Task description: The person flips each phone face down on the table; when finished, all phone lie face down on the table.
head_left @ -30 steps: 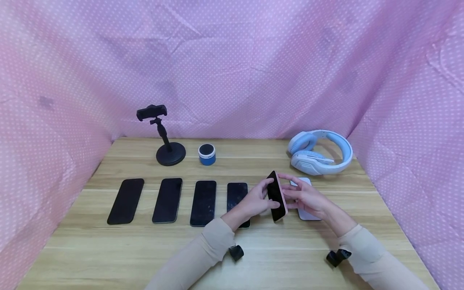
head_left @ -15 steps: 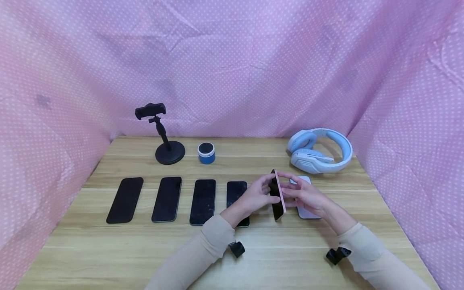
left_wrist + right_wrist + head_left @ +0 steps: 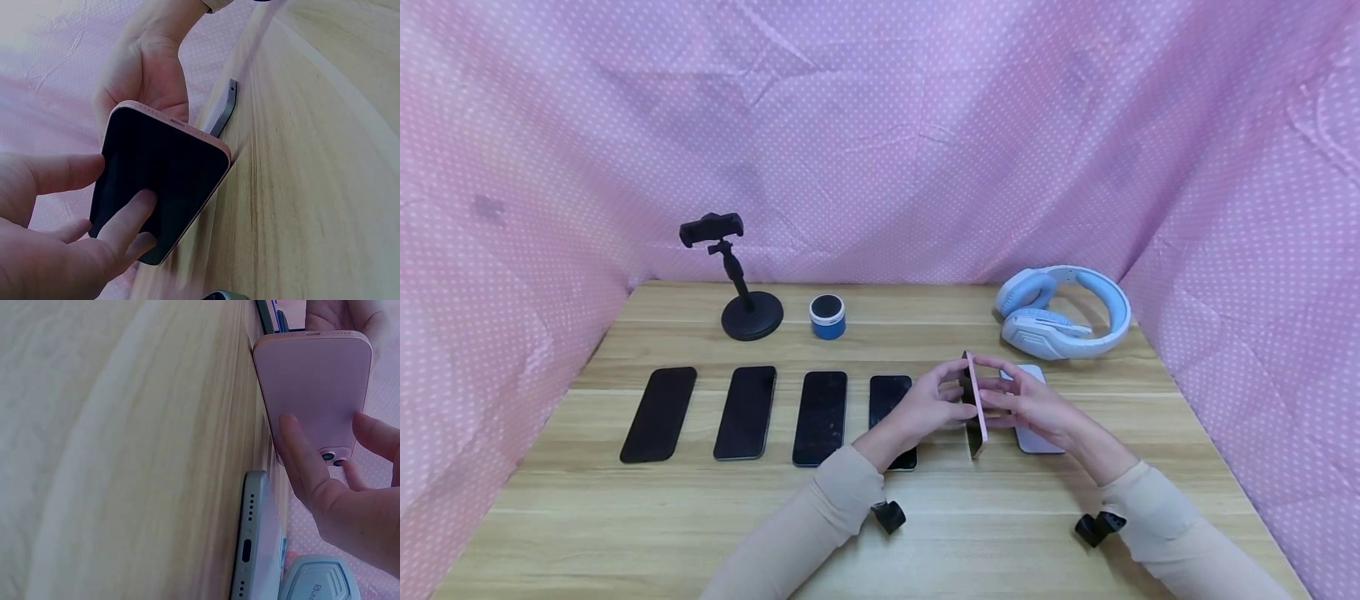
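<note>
A pink-framed smartphone [image 3: 981, 432] is tilted up on its long side between both hands, its lower edge close over the wooden table. On the black screen side, my left hand [image 3: 925, 410] has its thumb and index at the upper edge, and other fingertips [image 3: 145, 199] press the glass. From the pink back, my right hand [image 3: 1033, 408] supports it, thumb at the edge and fingers [image 3: 292, 428] spread on the back. Two camera lenses show at the far end in the right wrist view. Under my right hand lies a pale phone [image 3: 1037, 442], partly covered.
Several dark phones lie in a row to the left, the nearest phone [image 3: 889, 396] partly hidden by my left arm. Behind stand a black phone stand [image 3: 752, 317], a small blue speaker [image 3: 828, 321] and white-blue headphones [image 3: 1037, 337]. Pink dotted cloth [image 3: 880, 150] surrounds the table.
The pink phone has turned more upright, its screen now seen nearly edge-on from the head view. Both hands stay around it, the left shifting slightly. Everything else lies unmoved.
</note>
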`<state>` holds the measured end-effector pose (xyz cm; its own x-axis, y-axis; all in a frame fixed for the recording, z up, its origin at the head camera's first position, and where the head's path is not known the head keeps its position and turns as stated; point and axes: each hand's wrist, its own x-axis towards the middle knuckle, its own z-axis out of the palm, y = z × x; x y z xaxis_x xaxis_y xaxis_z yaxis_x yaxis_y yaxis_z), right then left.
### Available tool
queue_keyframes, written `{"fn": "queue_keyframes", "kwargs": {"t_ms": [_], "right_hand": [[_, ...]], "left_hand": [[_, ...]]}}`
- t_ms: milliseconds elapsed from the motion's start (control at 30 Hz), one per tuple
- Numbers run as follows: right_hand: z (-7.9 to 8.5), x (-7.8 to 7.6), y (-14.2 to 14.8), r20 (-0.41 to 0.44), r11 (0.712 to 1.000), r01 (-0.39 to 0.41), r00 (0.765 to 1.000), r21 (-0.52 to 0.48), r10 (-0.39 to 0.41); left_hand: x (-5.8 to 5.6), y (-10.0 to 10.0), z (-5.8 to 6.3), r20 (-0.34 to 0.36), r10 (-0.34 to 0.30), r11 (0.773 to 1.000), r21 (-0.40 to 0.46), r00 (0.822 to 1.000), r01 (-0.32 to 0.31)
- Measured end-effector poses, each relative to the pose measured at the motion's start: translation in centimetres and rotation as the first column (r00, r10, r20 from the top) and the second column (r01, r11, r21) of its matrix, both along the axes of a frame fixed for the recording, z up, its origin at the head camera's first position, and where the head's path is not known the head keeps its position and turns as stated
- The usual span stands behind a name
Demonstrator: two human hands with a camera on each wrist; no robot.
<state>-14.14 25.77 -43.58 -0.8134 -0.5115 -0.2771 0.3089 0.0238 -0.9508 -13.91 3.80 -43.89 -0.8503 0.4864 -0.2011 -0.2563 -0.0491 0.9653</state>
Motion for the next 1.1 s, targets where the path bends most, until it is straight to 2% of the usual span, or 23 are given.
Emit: {"fn": "queue_keyframes", "kwargs": {"t_ms": [133, 267, 633, 1100], "right_hand": [[0.03, 0.04, 0.02, -0.011, 1.000, -0.010, 1.000, 0.008, 0.010], [-0.09, 0.05, 0.15, -0.026, 1.000, -0.017, 1.000, 0.017, 0.018], [-0.46, -0.11, 0.25, -0.090, 0.994, -0.069, 0.993, 0.080, 0.076], [-0.68, -0.46, 0.08, -0.122, 0.986, -0.077, 0.988, 0.149, 0.096]], "left_hand": [[0.06, 0.33, -0.13, 0.042, 0.020, 0.998, 0.059, 0.999, -0.022], [0.15, 0.59, -0.33, 0.050, 0.036, 0.995, 0.088, 0.998, -0.040], [0.38, 0.09, -0.68, 0.053, 0.022, 0.993, 0.119, 0.998, -0.028], [0.29, -0.24, -0.85, 0.054, 0.016, 0.991, 0.129, 0.998, -0.023]]}}
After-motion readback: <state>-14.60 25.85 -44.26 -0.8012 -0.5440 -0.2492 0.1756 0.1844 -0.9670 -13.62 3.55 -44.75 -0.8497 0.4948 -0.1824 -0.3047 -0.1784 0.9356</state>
